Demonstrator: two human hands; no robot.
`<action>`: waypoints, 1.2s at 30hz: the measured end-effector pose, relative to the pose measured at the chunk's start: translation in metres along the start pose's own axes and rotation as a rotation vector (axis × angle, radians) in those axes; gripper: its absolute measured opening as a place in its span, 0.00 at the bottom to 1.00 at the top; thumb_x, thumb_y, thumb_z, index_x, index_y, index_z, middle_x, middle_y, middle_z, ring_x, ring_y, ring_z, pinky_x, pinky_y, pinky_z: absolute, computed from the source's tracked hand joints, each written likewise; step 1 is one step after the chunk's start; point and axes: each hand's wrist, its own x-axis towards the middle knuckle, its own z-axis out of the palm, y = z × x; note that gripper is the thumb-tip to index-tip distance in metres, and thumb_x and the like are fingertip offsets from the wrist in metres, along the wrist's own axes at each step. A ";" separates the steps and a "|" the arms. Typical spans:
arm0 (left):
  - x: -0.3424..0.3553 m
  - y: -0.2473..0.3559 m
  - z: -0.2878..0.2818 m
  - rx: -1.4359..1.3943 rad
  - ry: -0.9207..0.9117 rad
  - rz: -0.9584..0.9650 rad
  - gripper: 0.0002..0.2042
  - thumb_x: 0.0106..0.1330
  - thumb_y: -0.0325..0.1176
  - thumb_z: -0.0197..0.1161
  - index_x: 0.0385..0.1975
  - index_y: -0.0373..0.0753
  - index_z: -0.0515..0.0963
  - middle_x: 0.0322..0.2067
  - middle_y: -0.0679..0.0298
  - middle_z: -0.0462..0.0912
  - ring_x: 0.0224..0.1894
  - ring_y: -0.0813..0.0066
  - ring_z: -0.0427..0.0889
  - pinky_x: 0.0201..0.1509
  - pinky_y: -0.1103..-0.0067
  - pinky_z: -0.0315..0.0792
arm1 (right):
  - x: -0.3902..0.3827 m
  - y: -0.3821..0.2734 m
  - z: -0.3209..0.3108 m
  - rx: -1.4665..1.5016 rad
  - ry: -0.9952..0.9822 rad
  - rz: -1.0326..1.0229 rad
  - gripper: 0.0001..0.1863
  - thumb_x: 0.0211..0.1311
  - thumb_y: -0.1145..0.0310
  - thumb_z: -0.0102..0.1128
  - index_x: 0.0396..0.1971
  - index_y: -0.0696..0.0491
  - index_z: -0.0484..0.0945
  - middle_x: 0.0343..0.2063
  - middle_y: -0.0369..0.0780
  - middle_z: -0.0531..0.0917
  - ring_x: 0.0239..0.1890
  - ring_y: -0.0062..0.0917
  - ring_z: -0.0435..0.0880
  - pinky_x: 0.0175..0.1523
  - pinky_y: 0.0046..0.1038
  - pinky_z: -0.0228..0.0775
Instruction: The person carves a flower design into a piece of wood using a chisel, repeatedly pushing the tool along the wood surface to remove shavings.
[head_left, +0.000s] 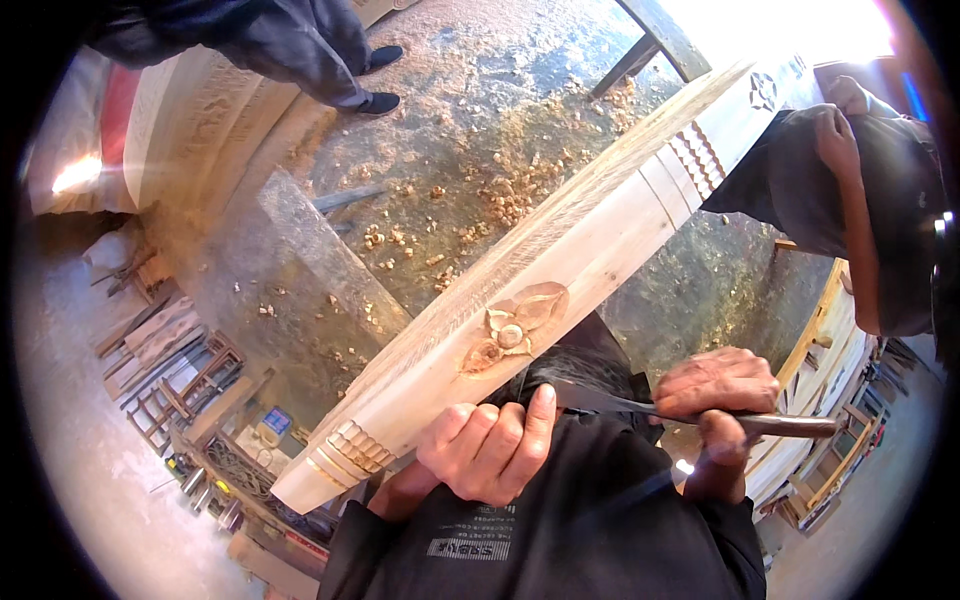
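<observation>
A long pale wooden beam (620, 230) runs diagonally from lower left to upper right, with a carved flower (510, 335) midway and ribbed bands near both ends. My right hand (716, 400) is closed round the dark handle of a chisel (610, 403), low at the right, off the beam's near edge. My left hand (488, 450) is curled against that edge below the flower, its index finger at the chisel's blade end; what its fingers hold is hidden.
A co-worker (845, 220) is at the beam's far right end. Another person's legs (300, 55) stand upper left. Shavings (515, 200), a board (320, 260) and a dark trestle (650, 50) are on the floor. Stacked wood and tools (170, 370) lie left; a long pale plank (805, 380) lies right.
</observation>
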 end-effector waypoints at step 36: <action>0.002 0.000 -0.004 0.037 -0.111 0.033 0.14 0.69 0.28 0.69 0.52 0.32 0.89 0.23 0.72 0.72 0.21 0.84 0.70 0.26 0.82 0.59 | -0.005 0.007 0.021 -0.081 -0.128 0.114 0.13 0.61 0.72 0.67 0.41 0.61 0.92 0.32 0.47 0.94 0.33 0.36 0.97 0.41 0.33 0.88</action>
